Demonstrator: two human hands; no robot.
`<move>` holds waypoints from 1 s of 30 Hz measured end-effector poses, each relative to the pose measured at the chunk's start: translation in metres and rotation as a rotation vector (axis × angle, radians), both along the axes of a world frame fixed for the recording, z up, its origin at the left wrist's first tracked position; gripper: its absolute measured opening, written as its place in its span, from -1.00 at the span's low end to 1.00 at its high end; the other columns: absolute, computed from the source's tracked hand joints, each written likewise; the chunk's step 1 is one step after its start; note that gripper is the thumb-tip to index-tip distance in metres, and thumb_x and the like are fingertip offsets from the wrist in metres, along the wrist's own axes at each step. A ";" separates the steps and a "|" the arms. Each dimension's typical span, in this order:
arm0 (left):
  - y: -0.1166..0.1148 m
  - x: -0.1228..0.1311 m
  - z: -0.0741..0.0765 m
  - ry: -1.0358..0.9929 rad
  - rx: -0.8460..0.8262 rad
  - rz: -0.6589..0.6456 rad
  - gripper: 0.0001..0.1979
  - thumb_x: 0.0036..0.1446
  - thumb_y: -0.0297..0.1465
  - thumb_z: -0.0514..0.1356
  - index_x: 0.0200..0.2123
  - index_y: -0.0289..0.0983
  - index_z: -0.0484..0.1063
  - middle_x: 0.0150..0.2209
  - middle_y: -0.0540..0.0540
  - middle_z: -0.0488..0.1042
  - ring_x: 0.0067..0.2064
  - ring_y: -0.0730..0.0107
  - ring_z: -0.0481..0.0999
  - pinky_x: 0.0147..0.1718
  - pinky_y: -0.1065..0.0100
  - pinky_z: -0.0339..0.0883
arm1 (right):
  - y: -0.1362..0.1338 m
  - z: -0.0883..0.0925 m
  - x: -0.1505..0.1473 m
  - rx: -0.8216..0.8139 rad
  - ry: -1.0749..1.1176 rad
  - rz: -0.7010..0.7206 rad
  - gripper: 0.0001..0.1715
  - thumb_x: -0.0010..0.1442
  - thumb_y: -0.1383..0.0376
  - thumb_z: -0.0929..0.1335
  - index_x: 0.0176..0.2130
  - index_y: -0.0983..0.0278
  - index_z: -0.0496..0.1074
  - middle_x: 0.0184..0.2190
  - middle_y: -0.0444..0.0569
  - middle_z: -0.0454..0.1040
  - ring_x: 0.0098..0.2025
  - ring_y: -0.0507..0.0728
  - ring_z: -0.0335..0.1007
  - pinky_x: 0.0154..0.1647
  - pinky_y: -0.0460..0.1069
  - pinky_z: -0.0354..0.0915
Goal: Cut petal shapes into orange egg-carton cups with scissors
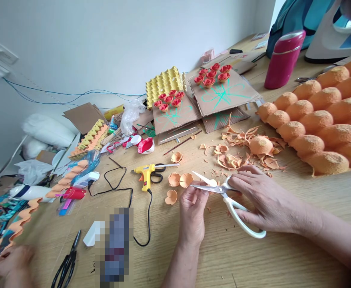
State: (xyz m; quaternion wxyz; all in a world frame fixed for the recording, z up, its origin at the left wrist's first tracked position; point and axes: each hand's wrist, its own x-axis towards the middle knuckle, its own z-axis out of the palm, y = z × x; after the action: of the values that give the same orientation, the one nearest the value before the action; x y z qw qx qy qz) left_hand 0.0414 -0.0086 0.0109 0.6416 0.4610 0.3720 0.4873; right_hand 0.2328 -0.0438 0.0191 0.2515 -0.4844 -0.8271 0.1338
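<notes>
Right hand (265,200) had its fingers wrapped through the white-handled scissors (221,189), blades partly apart. Left hand (192,216) was pinched nearly closed right at the lower blade; couldn't tell what it gripped, fingertips were partly covered. Pale piece (213,183) showed at the blades, close to the pivot. Orange petal cups (171,197) lay just beyond the left fingers.

Risk, my read: nicked fingertip if the pinch slipped or the right hand closed early, since the blade crossed so near the fingers. A torn petal was also plausible from cutting too deep in thin pulp. Glue gun (146,178) cord looped on the table left of the left wrist; a sweep that way could have snagged it.

Containers: orange egg tray (316,120) sat domes up, underside hidden. Pink flask (285,60) was capped, contents not visible. Clear plastic bag (132,116) sat crumpled, contents unclear.
</notes>
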 end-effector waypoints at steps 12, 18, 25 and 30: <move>0.003 -0.005 0.001 0.106 0.095 0.012 -0.83 0.15 -0.26 0.31 -0.28 -0.23 0.56 -0.28 -0.07 0.59 -0.16 0.28 0.55 -0.07 0.29 0.38 | -0.001 0.006 0.000 0.027 0.069 0.030 -0.79 0.28 0.15 0.31 -0.34 0.20 0.29 -0.44 -0.10 0.38 -0.38 0.15 0.28 -0.15 0.09 0.17; 0.004 -0.007 0.002 0.151 0.138 0.043 -0.84 0.12 -0.25 0.33 -0.33 -0.23 0.55 -0.33 -0.06 0.56 -0.24 0.33 0.52 -0.14 0.31 0.38 | -0.002 0.006 0.002 0.029 0.053 0.037 -0.77 0.29 0.13 0.30 -0.34 0.21 0.30 -0.43 -0.09 0.40 -0.38 0.14 0.30 -0.18 0.09 0.15; 0.008 -0.014 0.006 0.269 0.247 -0.039 -0.90 0.15 -0.33 0.30 -0.33 -0.24 0.54 -0.28 -0.11 0.55 -0.16 0.22 0.54 -0.05 0.23 0.37 | 0.000 0.007 0.004 -0.002 0.037 0.049 -0.76 0.28 0.10 0.30 -0.29 0.22 0.30 -0.38 -0.06 0.42 -0.34 0.17 0.31 -0.11 0.13 0.13; 0.010 -0.018 0.006 0.308 0.280 -0.058 -0.90 0.18 -0.34 0.28 -0.35 -0.24 0.53 -0.28 -0.13 0.56 -0.16 0.20 0.55 -0.05 0.21 0.38 | 0.000 0.007 0.005 -0.013 0.042 0.058 -0.77 0.28 0.11 0.31 -0.29 0.21 0.29 -0.38 -0.06 0.42 -0.34 0.17 0.31 -0.12 0.13 0.12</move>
State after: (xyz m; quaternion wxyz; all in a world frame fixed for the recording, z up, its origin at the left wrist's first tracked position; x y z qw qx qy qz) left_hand 0.0236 0.0015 0.0173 0.5207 0.6249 0.3810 0.4395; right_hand 0.2381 -0.0442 0.0264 0.2619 -0.4589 -0.8345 0.1566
